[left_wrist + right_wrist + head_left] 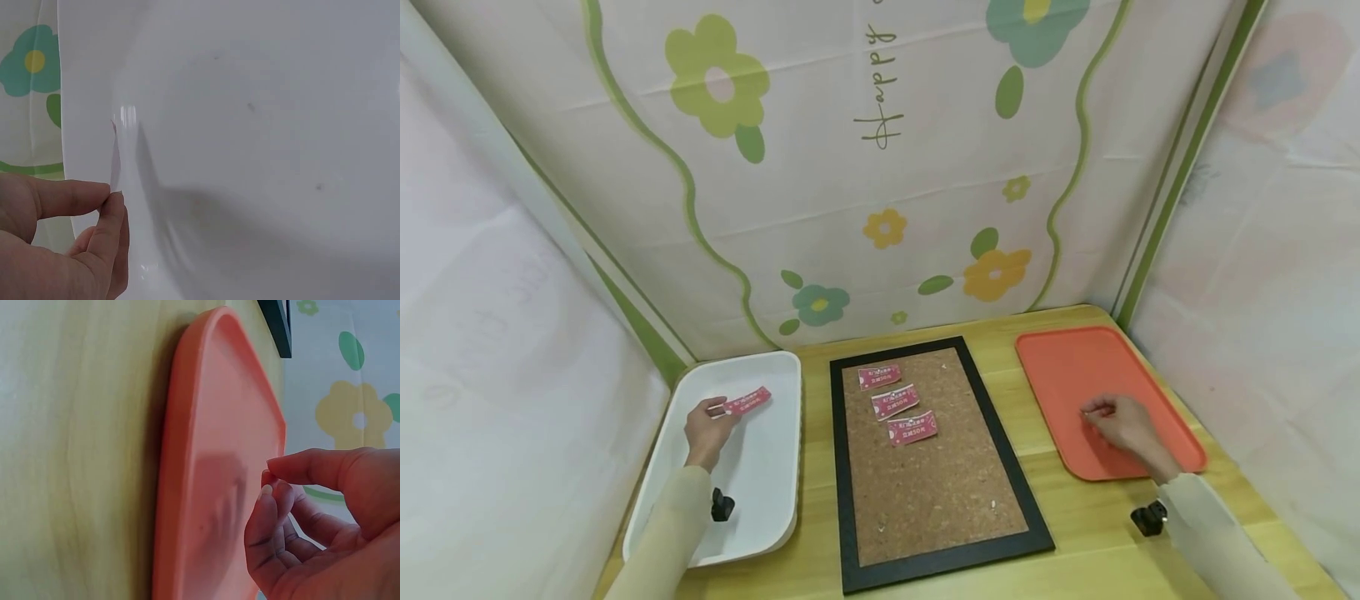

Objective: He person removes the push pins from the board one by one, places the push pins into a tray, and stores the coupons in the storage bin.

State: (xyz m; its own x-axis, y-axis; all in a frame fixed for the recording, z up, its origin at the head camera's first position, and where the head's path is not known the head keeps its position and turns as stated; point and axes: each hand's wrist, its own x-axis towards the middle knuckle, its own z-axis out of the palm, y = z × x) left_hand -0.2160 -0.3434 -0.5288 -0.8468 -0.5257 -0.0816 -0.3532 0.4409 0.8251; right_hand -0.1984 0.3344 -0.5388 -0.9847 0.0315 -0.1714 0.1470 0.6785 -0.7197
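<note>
In the head view my left hand [706,429] pinches a pink printed coupon [748,402] by its left end, above a white tub [786,467]. The coupon shows edge-on between thumb and fingers in the left wrist view. My right hand [1122,423] is over a red tray [1063,358], thumb and index fingertips brought together. They seem to pinch a tiny, pale thing, mostly hidden by the fingers. Between the hands lies a black-framed cork board [936,492]. Three pink coupons, an upper one [879,377], a middle one [895,402] and a lower one [913,428], are on its upper left.
Small clear pins stick in the cork near the lower right [993,505], lower left [882,527] and top. The wooden table [985,367] meets a flowered cloth wall [820,192] behind. White cloth walls stand on both sides.
</note>
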